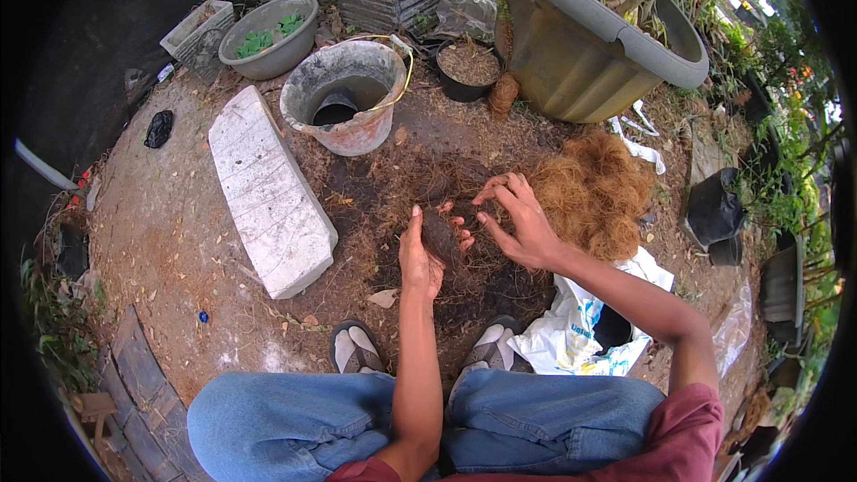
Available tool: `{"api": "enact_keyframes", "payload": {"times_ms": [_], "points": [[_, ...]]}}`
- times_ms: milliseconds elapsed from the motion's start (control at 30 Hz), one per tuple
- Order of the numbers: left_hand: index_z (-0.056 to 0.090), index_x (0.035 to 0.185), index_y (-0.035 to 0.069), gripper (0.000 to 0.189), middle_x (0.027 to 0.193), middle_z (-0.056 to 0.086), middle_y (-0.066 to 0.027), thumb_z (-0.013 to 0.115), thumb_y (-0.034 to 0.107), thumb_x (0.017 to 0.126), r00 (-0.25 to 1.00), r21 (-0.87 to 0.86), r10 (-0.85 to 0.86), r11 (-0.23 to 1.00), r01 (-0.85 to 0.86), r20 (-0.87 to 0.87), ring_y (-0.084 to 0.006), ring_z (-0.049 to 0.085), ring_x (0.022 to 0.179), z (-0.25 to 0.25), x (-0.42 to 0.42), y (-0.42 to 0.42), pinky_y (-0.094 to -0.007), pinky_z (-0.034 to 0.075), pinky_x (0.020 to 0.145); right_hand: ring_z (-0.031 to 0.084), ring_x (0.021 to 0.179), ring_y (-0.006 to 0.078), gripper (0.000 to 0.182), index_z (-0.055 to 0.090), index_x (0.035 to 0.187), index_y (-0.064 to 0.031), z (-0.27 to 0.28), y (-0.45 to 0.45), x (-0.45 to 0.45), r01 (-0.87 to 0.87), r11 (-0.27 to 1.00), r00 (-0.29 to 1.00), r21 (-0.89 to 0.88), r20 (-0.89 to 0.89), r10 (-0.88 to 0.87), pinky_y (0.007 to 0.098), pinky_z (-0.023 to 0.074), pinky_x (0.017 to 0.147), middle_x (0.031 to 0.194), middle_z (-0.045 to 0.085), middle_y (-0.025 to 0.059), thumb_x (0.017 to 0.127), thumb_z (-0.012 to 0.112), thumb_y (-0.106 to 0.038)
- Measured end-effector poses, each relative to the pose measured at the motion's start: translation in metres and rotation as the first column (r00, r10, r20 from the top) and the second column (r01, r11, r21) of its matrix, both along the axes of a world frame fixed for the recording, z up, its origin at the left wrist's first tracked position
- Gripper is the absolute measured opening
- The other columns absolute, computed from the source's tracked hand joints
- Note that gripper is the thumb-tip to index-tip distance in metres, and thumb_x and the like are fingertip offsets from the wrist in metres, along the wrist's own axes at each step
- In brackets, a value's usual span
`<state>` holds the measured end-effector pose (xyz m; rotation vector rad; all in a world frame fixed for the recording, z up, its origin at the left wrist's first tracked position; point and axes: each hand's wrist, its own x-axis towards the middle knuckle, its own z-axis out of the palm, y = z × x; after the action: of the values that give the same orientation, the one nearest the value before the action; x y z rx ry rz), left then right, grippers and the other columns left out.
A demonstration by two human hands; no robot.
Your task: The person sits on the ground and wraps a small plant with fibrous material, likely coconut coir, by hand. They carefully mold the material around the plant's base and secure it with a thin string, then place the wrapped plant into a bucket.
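Note:
In my left hand [418,258] rests a dark brown, soil-covered clump [438,237], cupped between the thumb and curled fingers. It looks like a ball of soil and fibre. My right hand [512,221] hovers just to the right of it, thumb and fingers apart, with nothing plainly between them. Beneath both hands lie dark soil and loose fibres [469,281]. A heap of brown coconut fibre [589,194] sits on the ground right of my right hand. Another dark fibrous mound [448,177] lies just beyond my hands.
Left stands a white foam slab [271,194]. Farther back are a dirty bucket [338,134] holding water and a dark container, a basin with plants [268,57], a small black pot [469,70] and a large planter [569,73]. A white plastic sack [569,328] lies near my right foot.

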<state>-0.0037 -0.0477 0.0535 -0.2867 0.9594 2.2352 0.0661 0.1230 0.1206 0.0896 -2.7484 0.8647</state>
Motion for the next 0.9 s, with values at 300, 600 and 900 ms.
{"api": "enact_keyframes", "payload": {"times_ms": [300, 600, 900], "points": [[0.063, 0.108, 0.006, 0.047, 0.085, 0.064, -0.0040, 0.055, 0.052, 0.100, 0.956, 0.230, 0.007, 0.970, -0.078, 0.293, -0.0117, 0.062, 0.067, 0.015, 0.006, 0.003, -0.0249, 0.049, 0.049, 0.048, 0.117, 0.0358, 0.020, 0.062, 0.113, -0.0060, -0.002, 0.002, 0.004, 0.007, 1.000, 1.000, -0.025, 0.012, -0.006, 0.0471, 0.0374, 0.104, 0.119, 0.052, 0.0158, 0.095, 0.066, -0.012], [0.057, 0.093, 0.009, 0.019, 0.070, 0.048, 0.0011, 0.061, 0.025, 0.101, 0.978, 0.335, -0.107, 0.941, 0.042, 0.178, -0.0080, 0.045, 0.053, -0.019, -0.001, -0.006, -0.0221, 0.034, 0.040, 0.049, 0.116, 0.0358, 0.017, 0.063, 0.112, -0.0070, -0.003, -0.001, 0.001, -0.003, 1.000, 1.000, -0.020, 0.000, 0.003, 0.0475, 0.0370, 0.104, 0.118, 0.052, 0.0156, 0.096, 0.065, -0.012], [0.055, 0.085, 0.011, 0.023, 0.060, 0.043, 0.0024, 0.054, 0.027, 0.101, 0.980, 0.352, -0.062, 0.936, -0.008, 0.187, -0.0068, 0.040, 0.045, -0.014, 0.003, -0.005, -0.0211, 0.032, 0.035, 0.049, 0.116, 0.0362, 0.015, 0.063, 0.110, -0.0067, -0.002, -0.001, 0.003, 0.004, 1.000, 1.000, -0.017, 0.004, -0.004, 0.0477, 0.0373, 0.104, 0.118, 0.052, 0.0159, 0.096, 0.065, -0.012]]}}
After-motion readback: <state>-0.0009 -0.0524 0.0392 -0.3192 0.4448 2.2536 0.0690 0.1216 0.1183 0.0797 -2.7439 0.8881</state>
